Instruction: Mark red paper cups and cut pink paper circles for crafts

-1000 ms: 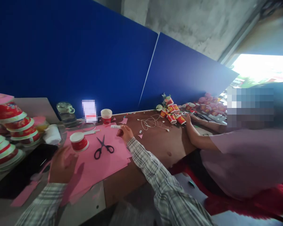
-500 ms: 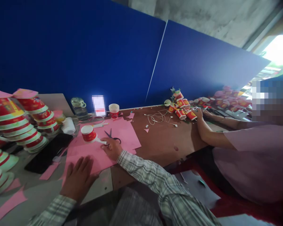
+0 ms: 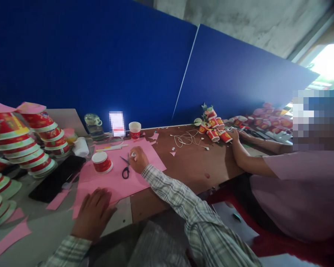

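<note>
My left hand (image 3: 94, 215) lies flat with its fingers spread at the near edge of the pink paper (image 3: 119, 189). My right hand (image 3: 138, 159) is curled round something small and white, too small to name, above the paper's right part. Just left of its fingers are scissors (image 3: 125, 167) with dark handles. A red and white paper cup (image 3: 102, 163) stands on the paper between my two hands, touching neither. Behind it lies a white and yellow pen-like tool (image 3: 111, 148).
Stacked cups (image 3: 25, 148) and a black phone (image 3: 57, 178) are at the left. A glass jar (image 3: 94, 128), lit screen and another cup (image 3: 135, 130) stand at the back. White earphones (image 3: 183, 139) lie mid-table. At right, a person (image 3: 297, 185) handles red cups.
My right hand has moved back and right, away from the cup. The cup has shifted slightly left and forward, and the scissors have turned and slid left. My left hand is nearly still.
</note>
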`<act>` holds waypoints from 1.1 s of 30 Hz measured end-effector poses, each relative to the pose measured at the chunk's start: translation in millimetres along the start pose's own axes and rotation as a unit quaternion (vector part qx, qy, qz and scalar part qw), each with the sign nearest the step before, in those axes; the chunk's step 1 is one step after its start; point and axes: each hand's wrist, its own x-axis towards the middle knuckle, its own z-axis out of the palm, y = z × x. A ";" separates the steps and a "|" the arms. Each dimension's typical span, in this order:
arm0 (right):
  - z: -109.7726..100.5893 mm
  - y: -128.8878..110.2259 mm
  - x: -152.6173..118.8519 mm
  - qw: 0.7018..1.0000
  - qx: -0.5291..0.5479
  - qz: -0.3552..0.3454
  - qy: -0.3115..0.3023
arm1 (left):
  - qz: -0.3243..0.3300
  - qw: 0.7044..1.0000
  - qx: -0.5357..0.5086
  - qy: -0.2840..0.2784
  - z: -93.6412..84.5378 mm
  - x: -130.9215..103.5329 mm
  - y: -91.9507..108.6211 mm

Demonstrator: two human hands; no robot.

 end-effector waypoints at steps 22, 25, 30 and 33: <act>53.7 -53.6 73.3 0.965 -0.181 -0.060 -0.182 | 0.024 0.998 -0.015 0.048 0.3 -0.2 0.7; 48.5 -42.6 92.1 0.971 -0.177 -0.031 -0.155 | 0.027 0.998 -0.012 0.050 -0.2 -0.2 1.0; 47.4 -26.2 122.0 0.978 -0.165 0.029 -0.122 | 0.045 0.997 -0.006 0.060 -0.1 0.5 -0.3; 56.4 -20.8 135.1 0.982 -0.149 0.044 -0.106 | 0.053 0.997 -0.005 0.063 -1.6 1.7 -0.4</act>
